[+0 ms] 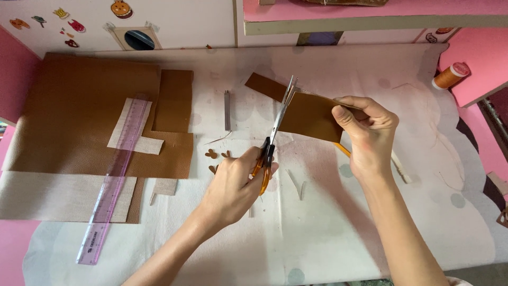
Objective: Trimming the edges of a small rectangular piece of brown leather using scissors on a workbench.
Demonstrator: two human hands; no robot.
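I see left hand [233, 185] fingers closed through orange scissors [275, 132] handles, blades around brown strip [304, 112] mid-table. Right hand [368, 132] pinches strip's right end. Purple ruler [114, 177] left; small cut-outs [214, 156] nearby, perhaps leather.

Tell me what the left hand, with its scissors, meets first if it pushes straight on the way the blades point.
The left hand drives the scissors up the table; the blades already meet the brown leather strip held by the right hand. Beyond looks like bare cloth, though depth is unclear.

One scissors [275, 132], one ruler [114, 180], perhaps three cutouts [211, 154]
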